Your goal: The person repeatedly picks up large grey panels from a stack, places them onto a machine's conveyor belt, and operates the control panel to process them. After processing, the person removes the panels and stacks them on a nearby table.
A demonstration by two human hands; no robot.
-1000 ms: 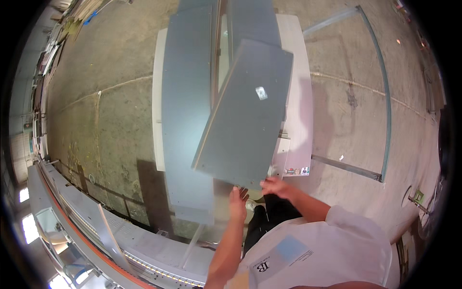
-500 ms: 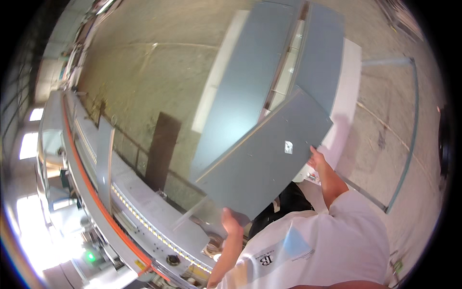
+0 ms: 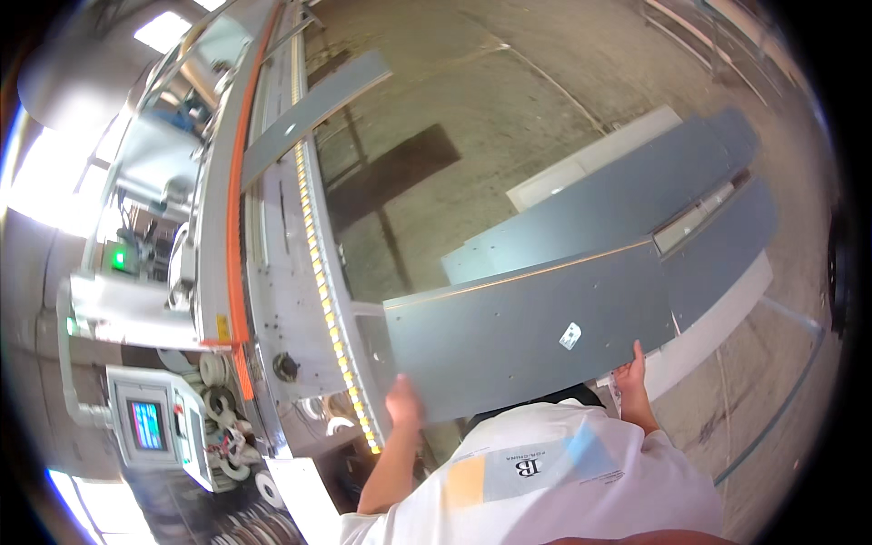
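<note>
A flat grey panel point(image 3: 490, 341) with a raw tan far edge, small holes and a white label point(image 3: 569, 336) is held in front of my body. My left hand point(image 3: 404, 401) grips its left end near the lower corner, somewhat blurred. At the panel's near right edge, my right hand point(image 3: 630, 371) holds on, thumb on top and the other fingers hidden underneath. Beyond it lie larger grey panels point(image 3: 581, 213), partly covered by the held one. A narrow grey panel point(image 3: 318, 113) lies across the long machine at the far left.
Along my left runs a long machine with an orange strip point(image 3: 238, 182) and a row of yellow-and-white rollers point(image 3: 324, 291). A control screen point(image 3: 147, 425) stands at the lower left, near several rolls of banding point(image 3: 218, 400). White boards point(image 3: 590, 159) lie beside the larger grey panels.
My view has swung left toward the machine. The held panel now lies more level across my front, both hands still on it. The narrow panel on the machine appears farther along.
</note>
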